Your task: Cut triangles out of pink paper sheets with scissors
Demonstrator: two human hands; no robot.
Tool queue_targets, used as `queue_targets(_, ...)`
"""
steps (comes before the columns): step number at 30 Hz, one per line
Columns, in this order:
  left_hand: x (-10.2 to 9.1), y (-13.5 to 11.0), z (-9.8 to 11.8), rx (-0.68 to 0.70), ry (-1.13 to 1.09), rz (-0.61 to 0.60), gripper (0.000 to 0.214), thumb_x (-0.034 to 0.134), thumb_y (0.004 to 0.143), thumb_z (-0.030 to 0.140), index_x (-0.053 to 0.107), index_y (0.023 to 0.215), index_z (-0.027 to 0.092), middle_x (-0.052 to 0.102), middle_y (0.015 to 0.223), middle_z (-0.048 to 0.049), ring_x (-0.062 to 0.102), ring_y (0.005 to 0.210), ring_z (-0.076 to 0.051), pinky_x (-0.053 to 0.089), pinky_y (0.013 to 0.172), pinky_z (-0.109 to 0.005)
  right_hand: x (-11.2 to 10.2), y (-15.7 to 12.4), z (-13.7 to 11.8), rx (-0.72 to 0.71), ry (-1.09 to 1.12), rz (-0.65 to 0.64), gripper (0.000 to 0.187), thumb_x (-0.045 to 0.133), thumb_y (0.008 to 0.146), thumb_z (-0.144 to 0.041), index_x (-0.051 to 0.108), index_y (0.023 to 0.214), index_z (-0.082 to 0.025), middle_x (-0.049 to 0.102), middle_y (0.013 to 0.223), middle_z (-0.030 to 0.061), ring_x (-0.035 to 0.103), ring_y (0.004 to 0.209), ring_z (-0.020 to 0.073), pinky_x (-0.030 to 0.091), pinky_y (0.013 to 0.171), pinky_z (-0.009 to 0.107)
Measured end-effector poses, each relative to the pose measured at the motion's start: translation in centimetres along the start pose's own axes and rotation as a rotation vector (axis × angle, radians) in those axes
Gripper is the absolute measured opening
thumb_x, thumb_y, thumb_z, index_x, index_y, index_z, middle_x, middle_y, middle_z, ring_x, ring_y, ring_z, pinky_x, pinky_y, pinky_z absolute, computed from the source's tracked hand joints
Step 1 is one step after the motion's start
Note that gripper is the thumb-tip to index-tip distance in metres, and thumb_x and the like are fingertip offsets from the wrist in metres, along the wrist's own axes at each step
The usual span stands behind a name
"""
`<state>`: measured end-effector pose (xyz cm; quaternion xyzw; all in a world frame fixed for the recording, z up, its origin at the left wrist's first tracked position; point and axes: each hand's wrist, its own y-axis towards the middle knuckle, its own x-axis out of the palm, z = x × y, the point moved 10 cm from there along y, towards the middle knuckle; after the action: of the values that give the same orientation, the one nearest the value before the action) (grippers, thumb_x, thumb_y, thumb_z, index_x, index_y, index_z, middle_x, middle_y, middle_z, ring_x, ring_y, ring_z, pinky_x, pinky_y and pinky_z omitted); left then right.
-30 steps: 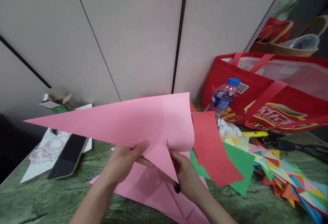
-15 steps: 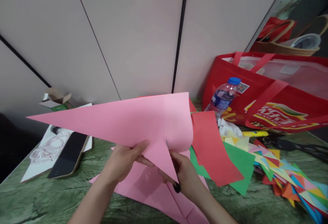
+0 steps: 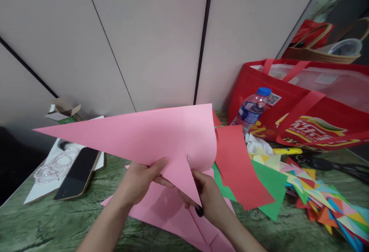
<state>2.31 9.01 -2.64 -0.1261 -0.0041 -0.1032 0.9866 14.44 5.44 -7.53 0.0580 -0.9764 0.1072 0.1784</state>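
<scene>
A large sheet of pink paper [image 3: 138, 132] is held up over the table, its long point reaching left and its right side curling round. My left hand [image 3: 144, 181] pinches its lower edge, thumb on top and fingers beneath. In my right hand [image 3: 206, 194] is a pair of scissors [image 3: 199, 210]; a black handle shows below the hand, and a sliver of blade shows at the slit in the sheet. Most of the scissors is hidden by the paper and fingers. Under both hands lie more pink paper pieces [image 3: 161, 209] on the table.
Red paper [image 3: 239, 163] and green paper [image 3: 271, 202] lie to the right, beside folded colourful paper pieces [image 3: 325, 202]. A water bottle [image 3: 249, 111] leans by a red bag [image 3: 302, 105]. On the left are a phone [image 3: 77, 173], a beaded string [image 3: 56, 165] and a small open box [image 3: 65, 113].
The view is nearly the same. Slightly more blade shows at the slit, and the sheet's left tip sits a little further right and higher. Both hands keep their hold.
</scene>
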Motion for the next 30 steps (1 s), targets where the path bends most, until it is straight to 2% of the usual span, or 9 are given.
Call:
queue_targets(11, -0.1, 0.0, 0.2, 0.003, 0.002, 0.016, 0.027, 0.068, 0.074, 0.032, 0.066, 0.093, 0.013, 0.074, 0.091, -0.0089, 0.07, 0.072, -0.025, 0.061, 0.059, -0.036, 0.3, -0.3, -0.3, 0.028, -0.048, -0.006, 0.015, 0.059, 0.061, -0.032, 0.053, 0.059, -0.019, 0.05, 0.037, -0.0058, 0.042, 0.031, 0.0084, 0.034, 0.034, 0.021)
queue_targets(16, 0.1, 0.0, -0.1, -0.01, -0.014, 0.007, 0.027, 0.068, 0.074, 0.033, 0.067, 0.091, 0.012, 0.074, 0.086, -0.0083, 0.07, 0.065, -0.022, 0.061, 0.06, -0.037, 0.3, -0.2, 0.1, 0.053, -0.055, -0.015, 0.008, 0.056, 0.06, -0.026, 0.055, 0.061, -0.018, 0.05, 0.036, -0.0066, 0.043, 0.031, 0.0091, 0.035, 0.034, 0.021)
queue_targets(19, 0.0, 0.1, 0.0, -0.011, -0.007, -0.002, 0.03, 0.068, 0.074, 0.034, 0.066, 0.094, 0.011, 0.074, 0.091, -0.0101, 0.07, 0.068, -0.024, 0.061, 0.06, -0.037, 0.1, -0.1, -0.1, 0.027, -0.073, -0.007, 0.008, 0.058, 0.06, -0.025, 0.057, 0.063, -0.018, 0.051, 0.037, -0.0066, 0.043, 0.032, 0.0096, 0.035, 0.035, 0.021)
queue_targets(22, 0.2, 0.1, 0.0, -0.03, 0.018, -0.029, 0.03, 0.067, 0.074, 0.035, 0.067, 0.092, 0.01, 0.073, 0.093, -0.0125, 0.07, 0.068, -0.025, 0.06, 0.06, -0.037, -0.2, -0.2, -0.6, -0.036, -0.098, 0.012, 0.012, 0.066, 0.059, -0.024, 0.061, 0.068, -0.018, 0.058, 0.045, -0.0043, 0.05, 0.041, 0.0122, 0.041, 0.043, 0.024)
queue_targets(26, 0.9, -0.2, -0.2, -0.05, 0.088, -0.092, 0.026, 0.065, 0.076, 0.036, 0.069, 0.078, 0.01, 0.074, 0.075, -0.0108, 0.07, 0.059, -0.023, 0.059, 0.06, -0.036, -0.1, -0.2, -1.4, -0.136, -0.07, -0.014, 0.017, 0.07, 0.064, -0.024, 0.064, 0.08, -0.019, 0.07, 0.072, 0.0036, 0.064, 0.068, 0.0203, 0.05, 0.062, 0.03)
queue_targets(30, 1.3, -0.4, -0.9, -0.079, 0.111, -0.12, 0.029, 0.065, 0.076, 0.039, 0.07, 0.075, 0.011, 0.073, 0.068, -0.0101, 0.07, 0.061, -0.026, 0.058, 0.063, -0.036, -0.2, -0.2, -1.2, -0.15, -0.043, -0.035, 0.023, 0.07, 0.067, -0.022, 0.063, 0.088, -0.019, 0.072, 0.085, 0.0067, 0.066, 0.079, 0.0236, 0.051, 0.065, 0.032)
